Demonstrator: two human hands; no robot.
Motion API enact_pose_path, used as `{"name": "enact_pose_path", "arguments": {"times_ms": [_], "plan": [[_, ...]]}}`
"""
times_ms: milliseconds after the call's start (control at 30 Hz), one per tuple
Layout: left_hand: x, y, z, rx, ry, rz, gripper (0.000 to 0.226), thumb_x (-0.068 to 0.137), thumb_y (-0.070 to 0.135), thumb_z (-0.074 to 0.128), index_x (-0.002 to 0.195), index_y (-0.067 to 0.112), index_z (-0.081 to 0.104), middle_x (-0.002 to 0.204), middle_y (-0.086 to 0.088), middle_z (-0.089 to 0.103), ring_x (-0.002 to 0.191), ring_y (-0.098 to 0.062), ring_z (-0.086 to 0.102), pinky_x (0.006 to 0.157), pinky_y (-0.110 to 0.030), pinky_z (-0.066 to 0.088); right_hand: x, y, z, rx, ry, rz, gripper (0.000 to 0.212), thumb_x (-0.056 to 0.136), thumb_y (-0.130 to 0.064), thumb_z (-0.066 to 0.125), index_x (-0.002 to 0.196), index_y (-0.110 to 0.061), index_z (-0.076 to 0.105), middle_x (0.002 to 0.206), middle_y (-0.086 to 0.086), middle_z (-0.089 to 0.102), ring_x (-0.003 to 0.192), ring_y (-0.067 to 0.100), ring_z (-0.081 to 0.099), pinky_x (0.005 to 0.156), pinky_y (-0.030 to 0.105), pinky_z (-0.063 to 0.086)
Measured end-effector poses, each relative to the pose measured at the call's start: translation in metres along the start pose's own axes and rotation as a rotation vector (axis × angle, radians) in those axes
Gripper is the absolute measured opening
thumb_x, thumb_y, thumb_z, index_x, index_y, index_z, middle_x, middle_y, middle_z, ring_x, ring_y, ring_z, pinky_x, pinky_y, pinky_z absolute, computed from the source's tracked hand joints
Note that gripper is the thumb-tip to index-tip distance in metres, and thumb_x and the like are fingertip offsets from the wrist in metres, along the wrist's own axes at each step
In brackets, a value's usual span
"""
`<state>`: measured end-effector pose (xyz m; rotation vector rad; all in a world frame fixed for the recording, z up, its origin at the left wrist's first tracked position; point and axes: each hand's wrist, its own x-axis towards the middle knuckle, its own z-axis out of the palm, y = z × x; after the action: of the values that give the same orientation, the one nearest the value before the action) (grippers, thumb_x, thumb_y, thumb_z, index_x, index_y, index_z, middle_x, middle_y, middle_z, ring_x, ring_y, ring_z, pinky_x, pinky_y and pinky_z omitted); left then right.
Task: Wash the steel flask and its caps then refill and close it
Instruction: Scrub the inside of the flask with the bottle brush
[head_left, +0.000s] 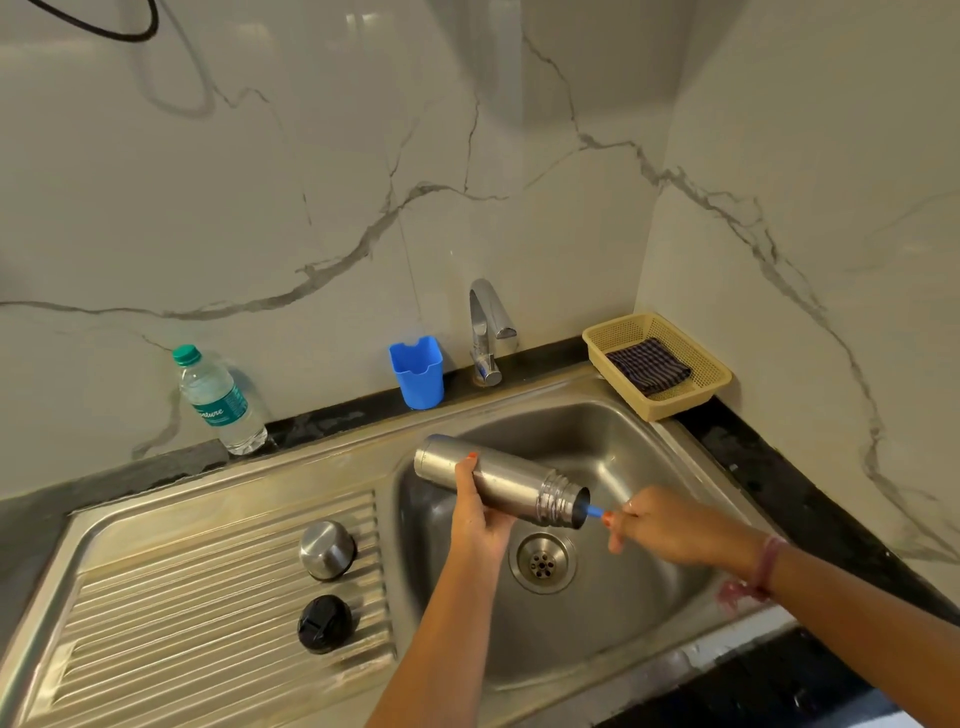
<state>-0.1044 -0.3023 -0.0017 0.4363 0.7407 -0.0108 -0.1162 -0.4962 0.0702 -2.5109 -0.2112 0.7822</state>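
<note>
My left hand (475, 512) grips the steel flask (511, 480) around its body and holds it sideways over the sink basin (597, 623), mouth pointing right. My right hand (657, 525) pinches the blue handle of a bottle brush (595, 512); the brush end is hidden inside the flask's mouth. The steel outer cap (327, 550) stands upside down on the ribbed drainboard (182, 597). The black inner cap (324, 623) lies just in front of it.
A plastic water bottle (221, 402) with a green lid stands on the counter at the back left. A blue plastic holder (418, 371) sits beside the tap (488, 332). A yellow basket (706, 382) with a folded dark cloth (648, 366) is at the back right.
</note>
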Motion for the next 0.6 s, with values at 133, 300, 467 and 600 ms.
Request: {"name": "enact_pose_path", "arguments": {"times_ms": [133,300,467,600], "plan": [[0.005,0.007,-0.005,-0.033,-0.012,-0.037,0.051,0.088,0.018,0.07,0.13,0.011,0.042,0.113,-0.025,0.061,0.102,-0.042,0.059,0.109,-0.063,0.037,-0.017,0.003,-0.022,-0.107,0.02,-0.026,0.033,0.101,-0.038,0.04,0.084,-0.023,0.064,0.069,-0.007,0.053,0.058,0.005,0.047,0.058,0.018,0.036],[0.002,0.002,0.0,-0.061,-0.01,-0.079,0.054,0.085,0.018,0.074,0.128,0.009,0.042,0.112,-0.025,0.061,0.102,-0.041,0.06,0.108,-0.059,0.041,-0.013,0.002,-0.01,-0.736,0.306,-0.185,0.034,0.104,-0.036,0.027,0.121,-0.023,0.053,0.079,-0.005,0.053,0.06,0.008,0.05,0.052,0.018,0.037],[0.006,0.002,-0.003,-0.05,0.011,-0.079,0.052,0.087,0.018,0.073,0.127,0.01,0.041,0.109,-0.025,0.06,0.097,-0.041,0.06,0.107,-0.061,0.04,-0.009,0.004,0.01,-0.817,0.352,-0.306,0.046,0.106,-0.026,0.021,0.151,-0.016,0.02,0.109,0.002,0.057,0.063,0.01,0.045,0.053,0.019,0.036],[0.01,0.005,-0.009,-0.069,0.032,-0.048,0.049,0.088,0.016,0.071,0.126,0.011,0.04,0.107,-0.024,0.059,0.094,-0.04,0.06,0.108,-0.06,0.04,-0.017,0.017,-0.018,-0.664,0.306,-0.233,0.037,0.103,-0.041,0.029,0.126,-0.024,0.053,0.079,-0.006,0.058,0.062,0.004,0.055,0.059,0.014,0.046]]}}
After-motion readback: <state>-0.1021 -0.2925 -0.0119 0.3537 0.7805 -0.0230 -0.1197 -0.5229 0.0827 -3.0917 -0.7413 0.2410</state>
